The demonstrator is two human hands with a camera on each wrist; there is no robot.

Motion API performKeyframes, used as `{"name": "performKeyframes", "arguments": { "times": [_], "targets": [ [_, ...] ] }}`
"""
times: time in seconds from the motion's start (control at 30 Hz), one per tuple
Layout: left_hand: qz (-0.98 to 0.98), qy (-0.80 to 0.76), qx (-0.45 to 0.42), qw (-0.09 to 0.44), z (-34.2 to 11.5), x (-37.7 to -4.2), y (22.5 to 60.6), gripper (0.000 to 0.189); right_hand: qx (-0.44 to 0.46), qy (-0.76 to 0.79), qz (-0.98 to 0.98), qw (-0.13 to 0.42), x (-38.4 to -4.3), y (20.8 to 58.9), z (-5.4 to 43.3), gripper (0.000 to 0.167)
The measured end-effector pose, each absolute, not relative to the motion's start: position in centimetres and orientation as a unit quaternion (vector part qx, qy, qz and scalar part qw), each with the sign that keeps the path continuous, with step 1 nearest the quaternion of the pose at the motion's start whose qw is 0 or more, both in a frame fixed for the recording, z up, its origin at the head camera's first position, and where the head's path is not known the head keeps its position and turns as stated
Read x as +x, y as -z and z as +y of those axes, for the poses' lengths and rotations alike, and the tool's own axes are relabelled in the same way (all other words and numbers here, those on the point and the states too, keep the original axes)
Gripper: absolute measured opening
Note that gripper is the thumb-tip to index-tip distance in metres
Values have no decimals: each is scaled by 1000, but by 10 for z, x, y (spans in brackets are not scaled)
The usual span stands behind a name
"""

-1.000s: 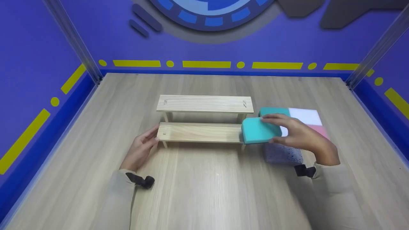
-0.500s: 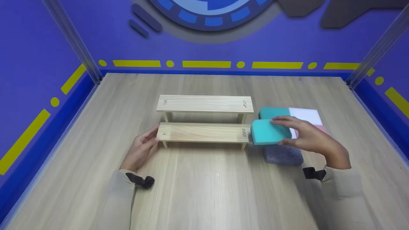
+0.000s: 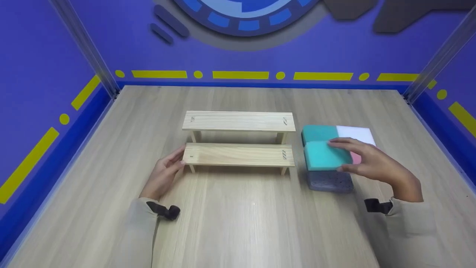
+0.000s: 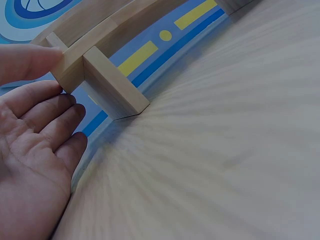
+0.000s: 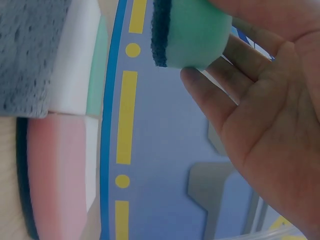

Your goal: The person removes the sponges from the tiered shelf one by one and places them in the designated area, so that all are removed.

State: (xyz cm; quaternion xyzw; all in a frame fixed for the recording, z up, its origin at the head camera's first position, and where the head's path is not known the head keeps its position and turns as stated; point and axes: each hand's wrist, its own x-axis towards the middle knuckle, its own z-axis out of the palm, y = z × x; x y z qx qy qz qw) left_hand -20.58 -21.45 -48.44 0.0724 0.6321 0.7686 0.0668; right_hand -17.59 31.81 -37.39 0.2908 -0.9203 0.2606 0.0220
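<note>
In the head view, my right hand (image 3: 383, 163) holds a teal sponge (image 3: 324, 157) between thumb and fingers. The right wrist view shows this sponge's dark scouring layer (image 5: 160, 32) on its underside, held above the other sponges. My left hand (image 3: 161, 176) pinches the left end of the front wooden two-legged stand (image 3: 238, 154). In the left wrist view its thumb (image 4: 30, 61) lies on the board's corner and the index fingertip is just beneath, beside a stand leg (image 4: 112, 82). A similar wooden stand (image 3: 238, 121) is directly behind the front one.
Right of the stands lie another teal sponge (image 3: 319, 132), a white sponge (image 3: 359, 134), a pink sponge (image 5: 55, 175) and a dark grey speckled sponge (image 3: 331, 181). Blue walls (image 3: 238, 59) enclose the wooden tabletop (image 3: 238, 223) at the back and sides.
My right hand has moved right with the teal sponge, from over the front stand's right end to over the sponge group. The left hand and both stands have stayed in place.
</note>
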Motion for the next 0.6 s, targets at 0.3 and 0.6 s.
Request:
{"name": "performKeyframes", "arguments": {
  "times": [0.3, 0.6],
  "targets": [
    [625, -774, 78, 68, -214, -206, 486, 55, 310, -285, -906, 38, -173, 382, 338, 65],
    [634, -767, 78, 68, -216, -206, 486, 56, 311, -303, -901, 22, -168, 386, 357, 66]
  ]
}}
